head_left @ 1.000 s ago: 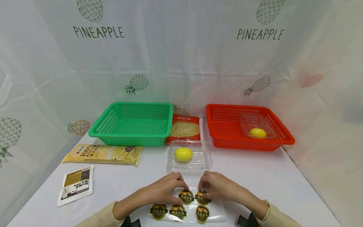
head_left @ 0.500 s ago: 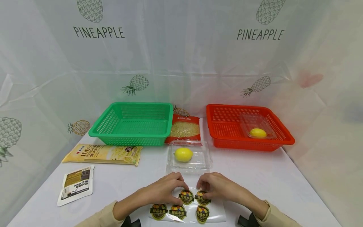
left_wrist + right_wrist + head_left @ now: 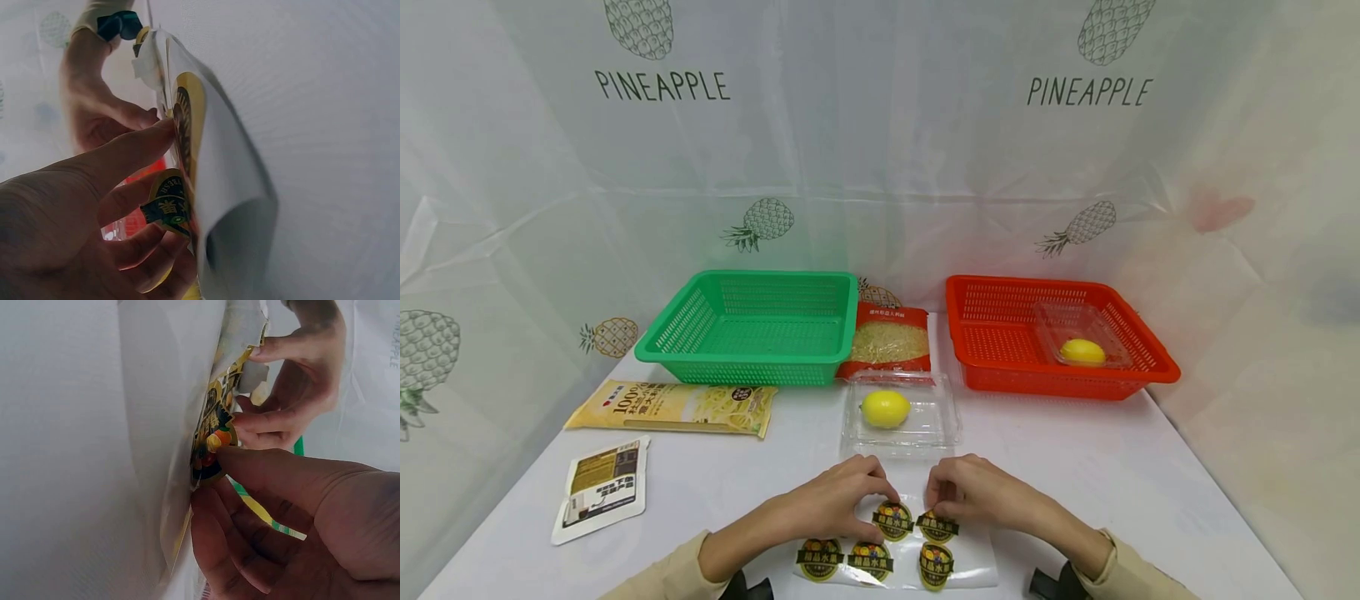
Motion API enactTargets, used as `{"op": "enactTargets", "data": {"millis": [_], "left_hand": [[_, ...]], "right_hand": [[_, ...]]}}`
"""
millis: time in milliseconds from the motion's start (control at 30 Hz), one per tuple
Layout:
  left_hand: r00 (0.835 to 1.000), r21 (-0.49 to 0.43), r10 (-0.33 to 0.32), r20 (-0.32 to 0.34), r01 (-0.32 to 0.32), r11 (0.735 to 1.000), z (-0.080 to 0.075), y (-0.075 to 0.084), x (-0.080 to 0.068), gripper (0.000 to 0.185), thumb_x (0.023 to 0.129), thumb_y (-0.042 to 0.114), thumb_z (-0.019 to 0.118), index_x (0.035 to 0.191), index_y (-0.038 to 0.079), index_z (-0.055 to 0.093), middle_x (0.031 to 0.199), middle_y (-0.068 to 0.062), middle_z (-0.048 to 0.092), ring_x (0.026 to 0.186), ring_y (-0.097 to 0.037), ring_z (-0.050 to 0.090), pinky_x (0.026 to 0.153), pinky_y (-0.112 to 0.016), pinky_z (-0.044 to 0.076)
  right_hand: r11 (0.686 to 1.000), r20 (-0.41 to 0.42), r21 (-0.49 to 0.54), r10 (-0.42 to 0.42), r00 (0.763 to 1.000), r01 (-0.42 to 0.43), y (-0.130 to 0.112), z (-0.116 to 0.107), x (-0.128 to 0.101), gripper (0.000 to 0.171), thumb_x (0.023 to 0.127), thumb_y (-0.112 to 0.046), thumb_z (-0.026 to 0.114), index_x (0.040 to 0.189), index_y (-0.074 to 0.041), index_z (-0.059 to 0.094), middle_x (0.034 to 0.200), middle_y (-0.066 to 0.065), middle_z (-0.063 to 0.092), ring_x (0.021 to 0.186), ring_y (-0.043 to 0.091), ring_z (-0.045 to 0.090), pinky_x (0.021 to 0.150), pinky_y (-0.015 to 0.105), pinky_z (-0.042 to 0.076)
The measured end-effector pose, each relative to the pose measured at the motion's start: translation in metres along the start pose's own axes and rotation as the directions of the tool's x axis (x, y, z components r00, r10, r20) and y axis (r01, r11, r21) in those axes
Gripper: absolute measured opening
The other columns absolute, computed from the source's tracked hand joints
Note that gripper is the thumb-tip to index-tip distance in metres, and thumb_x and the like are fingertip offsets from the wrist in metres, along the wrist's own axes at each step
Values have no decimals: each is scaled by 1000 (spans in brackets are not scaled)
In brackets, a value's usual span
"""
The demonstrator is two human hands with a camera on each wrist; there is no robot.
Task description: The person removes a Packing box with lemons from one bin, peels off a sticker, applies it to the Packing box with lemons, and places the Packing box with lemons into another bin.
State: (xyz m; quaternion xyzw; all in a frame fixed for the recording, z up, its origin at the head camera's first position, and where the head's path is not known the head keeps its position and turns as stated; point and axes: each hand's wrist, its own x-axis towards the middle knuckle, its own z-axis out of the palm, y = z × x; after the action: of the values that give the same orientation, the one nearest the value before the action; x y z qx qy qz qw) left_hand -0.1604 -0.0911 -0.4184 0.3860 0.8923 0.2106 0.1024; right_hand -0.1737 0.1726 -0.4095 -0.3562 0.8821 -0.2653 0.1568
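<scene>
A glossy sheet of round black-and-gold fruit stickers lies at the front of the white table. My left hand rests on its upper part, thumb and index finger spread on either side of one sticker and touching the sheet. At the upper right, my right hand pinches the edge of another sticker between thumb and fingers; the fingertips partly cover it. The left wrist view shows the sheet bowed up off the table. Beyond the hands, a clear plastic box holds a lemon.
A green basket stands back left. A red basket at back right holds a second clear box with a lemon. Between them lies a red pasta bag. A yellow pasta packet and a white pouch lie left.
My right fingertips have shifted slightly at the upper right sticker, moving a little left and then back right. My left hand and the sheet have hardly moved.
</scene>
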Motion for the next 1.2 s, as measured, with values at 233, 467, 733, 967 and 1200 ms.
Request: {"op": "enactTargets", "data": {"millis": [233,467,733,967,1200], "left_hand": [[1000,-9,1,4,-1,1000,0,-1,1,39,78,40,82,114,29,71,105,14,56,101,1,46,85,-19,45],[1000,-18,-6,13,7,1000,0,-1,1,40,78,40,82,114,29,71,105,14,55,100,1,46,84,-18,44],[1000,-16,-11,17,12,1000,-1,0,1,39,78,39,82,114,29,71,104,14,55,100,1,46,85,-19,45],[1000,-5,-5,22,6,1000,-1,-1,2,41,78,41,82,115,29,71,105,14,56,100,1,47,85,-19,45],[1000,-4,9,18,-9,1000,-3,-3,4,41,80,44,79,117,28,70,105,13,58,96,1,51,81,-17,45]], "right_hand": [[1000,2,9,-1,1000,1,0,-3,0,11,87,-13,74,85,-22,69,81,-16,66,71,-5,53,66,16,47],[999,8,21,-32,999,32,1,-8,0,5,88,-16,73,87,-19,70,82,-18,65,73,-6,56,69,16,51],[998,-17,57,-41,999,42,-4,-18,-1,4,90,-19,71,87,-17,69,83,-16,67,76,-4,59,69,18,52],[994,-61,79,-71,996,76,-6,-29,-2,7,90,-12,70,89,-18,70,86,-9,70,78,-2,62,68,18,53],[993,-111,100,-58,992,69,-10,-45,3,8,90,-10,70,95,-17,72,90,-6,72,73,2,62,63,20,55]]}}
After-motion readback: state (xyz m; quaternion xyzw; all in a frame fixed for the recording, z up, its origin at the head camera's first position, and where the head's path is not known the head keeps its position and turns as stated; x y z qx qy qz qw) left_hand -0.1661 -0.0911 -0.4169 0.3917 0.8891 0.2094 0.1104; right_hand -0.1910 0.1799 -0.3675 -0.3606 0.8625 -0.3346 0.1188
